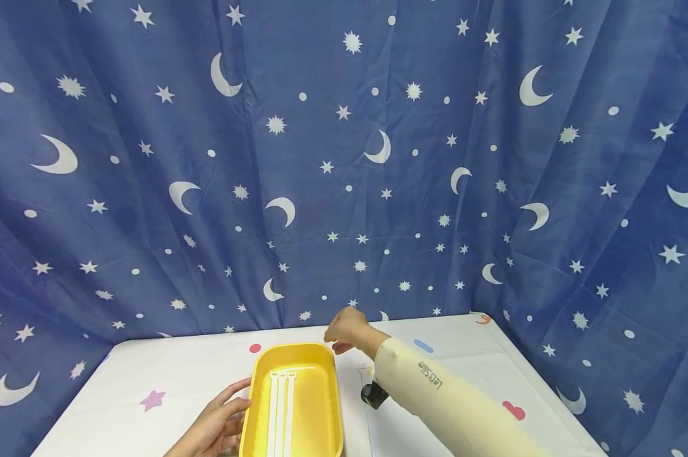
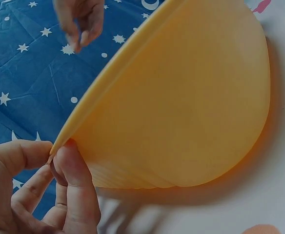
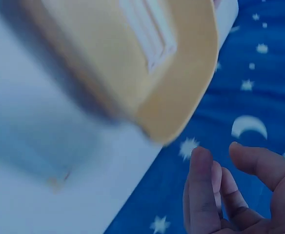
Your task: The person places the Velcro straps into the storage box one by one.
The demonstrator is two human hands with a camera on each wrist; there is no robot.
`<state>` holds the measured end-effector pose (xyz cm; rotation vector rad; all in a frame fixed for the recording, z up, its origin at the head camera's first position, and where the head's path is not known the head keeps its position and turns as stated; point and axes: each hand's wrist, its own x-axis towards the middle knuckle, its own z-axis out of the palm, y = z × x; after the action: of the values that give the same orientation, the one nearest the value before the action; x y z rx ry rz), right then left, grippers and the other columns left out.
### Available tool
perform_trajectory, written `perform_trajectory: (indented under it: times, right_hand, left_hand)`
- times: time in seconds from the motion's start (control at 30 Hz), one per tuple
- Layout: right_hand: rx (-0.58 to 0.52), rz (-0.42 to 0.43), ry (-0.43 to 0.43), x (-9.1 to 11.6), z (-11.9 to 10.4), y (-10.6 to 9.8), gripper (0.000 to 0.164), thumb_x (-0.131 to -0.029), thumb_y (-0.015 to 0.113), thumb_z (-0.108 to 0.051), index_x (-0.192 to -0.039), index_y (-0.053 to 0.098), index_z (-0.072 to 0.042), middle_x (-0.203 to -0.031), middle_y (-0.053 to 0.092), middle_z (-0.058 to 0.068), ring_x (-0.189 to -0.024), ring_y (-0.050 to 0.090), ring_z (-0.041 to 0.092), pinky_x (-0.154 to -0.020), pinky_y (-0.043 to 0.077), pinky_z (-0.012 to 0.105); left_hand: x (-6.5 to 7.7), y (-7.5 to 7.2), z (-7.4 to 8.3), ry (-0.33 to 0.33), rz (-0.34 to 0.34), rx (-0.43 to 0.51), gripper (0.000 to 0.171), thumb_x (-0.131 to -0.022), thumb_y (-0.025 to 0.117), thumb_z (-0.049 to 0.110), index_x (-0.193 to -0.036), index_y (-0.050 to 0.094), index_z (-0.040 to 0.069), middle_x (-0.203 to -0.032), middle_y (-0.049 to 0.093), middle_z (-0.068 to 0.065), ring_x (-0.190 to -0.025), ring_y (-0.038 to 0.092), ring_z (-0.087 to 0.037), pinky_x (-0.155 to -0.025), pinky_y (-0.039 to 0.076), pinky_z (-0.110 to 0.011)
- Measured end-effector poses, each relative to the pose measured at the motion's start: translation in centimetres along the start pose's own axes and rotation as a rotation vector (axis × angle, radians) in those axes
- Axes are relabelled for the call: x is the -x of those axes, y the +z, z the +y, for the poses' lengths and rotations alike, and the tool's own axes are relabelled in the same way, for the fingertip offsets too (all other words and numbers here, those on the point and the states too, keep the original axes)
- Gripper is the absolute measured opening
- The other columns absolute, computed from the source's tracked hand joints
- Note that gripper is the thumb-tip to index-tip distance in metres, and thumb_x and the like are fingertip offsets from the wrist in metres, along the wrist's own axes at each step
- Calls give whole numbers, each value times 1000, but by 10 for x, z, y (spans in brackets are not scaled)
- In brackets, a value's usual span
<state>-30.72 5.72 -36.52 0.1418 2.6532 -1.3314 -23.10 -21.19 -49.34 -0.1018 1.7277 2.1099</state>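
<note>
A yellow tray [image 1: 315, 412] lies lengthwise near the table's front. Inside it are three slim white strips [image 1: 291, 406] with slotted, buckle-like heads, resembling cable ties, side by side. My left hand [image 1: 215, 422] is at the tray's left side; the left wrist view shows its thumb and fingers [image 2: 76, 190] pinching the rim. Just beyond the tray's far right corner, my right hand [image 1: 350, 329] hovers apart from it. In the right wrist view its fingers [image 3: 203, 195] are loosely bent with a gap to the thumb, and nothing shows between them.
Another thin white strip [image 1: 362, 367] appears to lie on the white tablecloth [image 1: 195, 362] right of the tray, partly hard to make out. A black camera [image 1: 374, 395] sits on the right wrist. Behind the table hangs a blue star-and-moon curtain [image 1: 321, 127].
</note>
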Motion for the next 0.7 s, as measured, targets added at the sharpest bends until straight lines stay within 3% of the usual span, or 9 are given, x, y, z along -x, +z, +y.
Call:
perform_trajectory:
  times: [0.2,0.33,0.7]
  right_hand:
    - [-30,32,26,-1,26,-30,9,-77,74,2,-76,65,1,-75,63,10,-61,69,20,-62,62,32]
    - [-46,36,53,2,47,-38,7,-79,73,1,-79,66,2,-81,66,13,-61,68,19,-63,62,33]
    - [-36,29,51,10,103,-28,11,-74,76,6,-77,66,3,-70,67,5,-53,60,10,-58,60,28]
  left_hand:
    - [0,-1,0,8,-19,-4,71,-96,59,22,-154,20,6,-99,71,-4,-83,71,-17,-64,60,-27]
    - [1,-1,-1,12,-29,-4,70,-97,58,22,-154,20,6,-100,71,-5,-83,71,-17,-63,60,-25]
    - [0,-2,-2,3,-46,22,71,-96,59,22,-154,21,7,-103,71,-7,-85,71,-18,-65,60,-27]
